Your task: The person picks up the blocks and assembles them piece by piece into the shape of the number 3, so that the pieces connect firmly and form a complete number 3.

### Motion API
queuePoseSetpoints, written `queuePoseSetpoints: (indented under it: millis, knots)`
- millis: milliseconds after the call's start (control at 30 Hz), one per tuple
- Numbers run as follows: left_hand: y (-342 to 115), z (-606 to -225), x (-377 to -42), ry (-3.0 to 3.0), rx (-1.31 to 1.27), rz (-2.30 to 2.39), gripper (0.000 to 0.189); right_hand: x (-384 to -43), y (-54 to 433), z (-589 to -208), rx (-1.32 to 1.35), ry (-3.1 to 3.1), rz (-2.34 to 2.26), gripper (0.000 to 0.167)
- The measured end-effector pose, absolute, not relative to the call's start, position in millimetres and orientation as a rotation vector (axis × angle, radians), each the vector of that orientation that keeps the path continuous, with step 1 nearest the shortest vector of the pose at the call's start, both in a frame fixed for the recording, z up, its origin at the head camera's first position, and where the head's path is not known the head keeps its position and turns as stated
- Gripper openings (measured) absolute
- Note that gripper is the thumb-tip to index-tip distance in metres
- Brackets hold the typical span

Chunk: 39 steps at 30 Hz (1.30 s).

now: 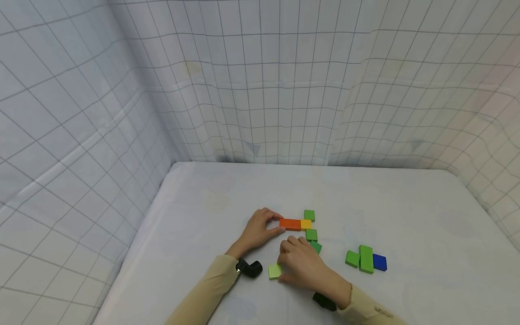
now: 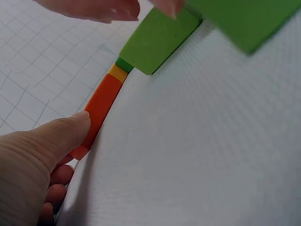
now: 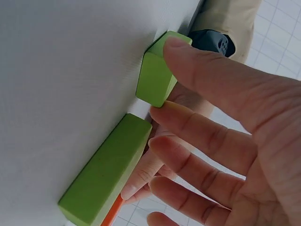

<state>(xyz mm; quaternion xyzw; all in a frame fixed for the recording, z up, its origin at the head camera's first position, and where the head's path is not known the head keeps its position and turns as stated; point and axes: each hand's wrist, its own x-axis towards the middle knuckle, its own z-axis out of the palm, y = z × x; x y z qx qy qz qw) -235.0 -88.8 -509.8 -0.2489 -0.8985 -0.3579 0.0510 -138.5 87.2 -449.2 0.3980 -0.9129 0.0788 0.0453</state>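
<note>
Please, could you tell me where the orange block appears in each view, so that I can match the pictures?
Head: the orange block lies below and right of centre.
Left wrist: the orange block slants across the left half.
Right wrist: only a strip of the orange block shows at the bottom edge, beside a long green block.
Shared landmark: the left hand, at the orange block in all three.

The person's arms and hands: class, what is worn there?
The left sleeve and right sleeve are beige, the right with what look like small cuff buttons. The left hand has a black device at its wrist, the right hand a dark device; neither wears gloves.
</note>
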Motion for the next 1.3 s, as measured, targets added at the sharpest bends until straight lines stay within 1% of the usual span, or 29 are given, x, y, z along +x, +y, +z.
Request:
queuePoseSetpoints:
  millis: [533, 967, 1300]
  knots:
    - [-88.5, -513.2, -234.5, -2.743, -0.767, -1.067, 0.033, -149.3, 82.1, -450.8, 1.201, -2.771, 0.220, 0.031]
    - [-89.6, -511.8, -235.3, -2.751, -0.788, -1.062, 0.030, -156.5, 79.1, -450.4, 1.048, -2.881, 0.306, 0.032]
    - [-90.4, -509.1, -236.3, -2.729, -0.799, -1.058, 0.033, -159.8, 77.6, -453.4, 0.990, -2.870, 0.328, 0.031]
